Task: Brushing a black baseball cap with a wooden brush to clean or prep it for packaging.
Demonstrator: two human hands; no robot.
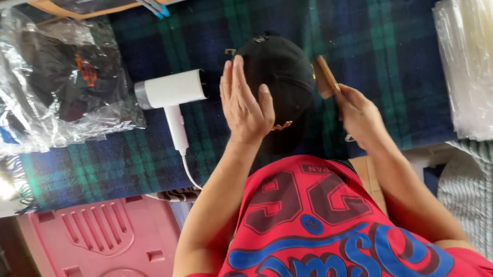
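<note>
I see my left hand (245,102) spread flat on the black fabric baseball cap (280,78), steadying it on the blue-green tartan blanket (373,48). My right hand (358,115) grips a wooden-backed brush (325,76) at the cap's side; brushing looks midway, though that's hard to judge.

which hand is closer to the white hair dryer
Left. The left hand rests on the black cap, just right of the hair dryer; the right hand, holding a brush, is beyond the cap.
</note>
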